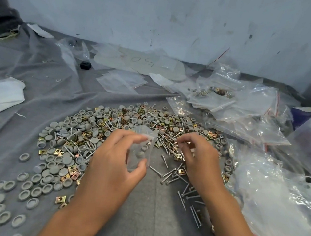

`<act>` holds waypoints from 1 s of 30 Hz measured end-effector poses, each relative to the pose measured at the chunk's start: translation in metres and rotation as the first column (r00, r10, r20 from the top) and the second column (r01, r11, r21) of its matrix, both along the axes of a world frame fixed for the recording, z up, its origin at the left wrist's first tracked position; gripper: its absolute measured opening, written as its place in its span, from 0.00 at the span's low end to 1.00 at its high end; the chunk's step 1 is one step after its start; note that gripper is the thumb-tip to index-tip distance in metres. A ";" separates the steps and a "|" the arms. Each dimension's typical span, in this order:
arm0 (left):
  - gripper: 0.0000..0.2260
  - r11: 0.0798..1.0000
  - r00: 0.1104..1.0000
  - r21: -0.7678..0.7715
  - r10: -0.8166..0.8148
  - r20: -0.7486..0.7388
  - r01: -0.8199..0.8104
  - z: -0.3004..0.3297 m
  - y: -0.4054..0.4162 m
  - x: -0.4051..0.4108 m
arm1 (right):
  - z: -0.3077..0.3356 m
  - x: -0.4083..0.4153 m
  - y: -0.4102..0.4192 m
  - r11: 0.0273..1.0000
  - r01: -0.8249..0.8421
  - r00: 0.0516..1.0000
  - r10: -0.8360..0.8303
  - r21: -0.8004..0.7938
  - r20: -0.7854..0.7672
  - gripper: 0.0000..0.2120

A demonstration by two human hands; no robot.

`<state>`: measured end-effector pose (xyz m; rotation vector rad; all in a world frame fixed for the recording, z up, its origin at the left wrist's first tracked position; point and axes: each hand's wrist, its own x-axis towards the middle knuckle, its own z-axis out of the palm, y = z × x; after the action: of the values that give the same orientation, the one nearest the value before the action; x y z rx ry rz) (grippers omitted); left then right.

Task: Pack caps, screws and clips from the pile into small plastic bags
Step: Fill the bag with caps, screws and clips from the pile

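Left hand [116, 160] pinches limp, slippery bag [141, 148] near its mouth; right hand [195, 153], fingers curled above pile [128, 132], grip unclear.

Pile [128, 134] mid-surface [148, 217]; loose caps [27, 187] near left, screws [189, 198] near right, bags [251, 115] far right, small bag [139, 149] over pile.

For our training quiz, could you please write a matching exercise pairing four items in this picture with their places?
Things:
1. small plastic bag
2. grey caps
3. black block
4. screws

Places:
A. spread along the pile's left side
B. loose below the right hand
C. held in the left hand
D. far back, near the wall

Pairs: 1-C, 2-A, 3-D, 4-B
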<state>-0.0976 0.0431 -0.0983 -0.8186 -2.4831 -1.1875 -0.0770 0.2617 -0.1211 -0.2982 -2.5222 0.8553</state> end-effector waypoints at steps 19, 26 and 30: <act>0.21 1.000 0.997 -0.011 -0.014 0.074 0.015 -0.004 0.000 0.001 | 0.028 0.028 -0.029 0.998 -0.037 0.920 0.056 0.057 -0.389 0.05; 0.21 1.000 0.998 -0.003 -0.019 0.065 0.019 -0.001 0.000 0.002 | 0.012 0.025 0.043 0.955 0.289 0.956 -0.291 -0.062 -0.026 0.05; 0.21 1.000 0.998 -0.021 -0.020 0.057 0.022 -0.002 0.000 0.003 | -0.006 0.021 0.051 0.974 0.209 0.926 -0.225 0.084 0.303 0.16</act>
<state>-0.0949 0.0434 -0.0999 -0.8297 -2.5431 -1.2093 -0.0562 0.3124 -0.1270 -0.7335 -2.7232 0.7015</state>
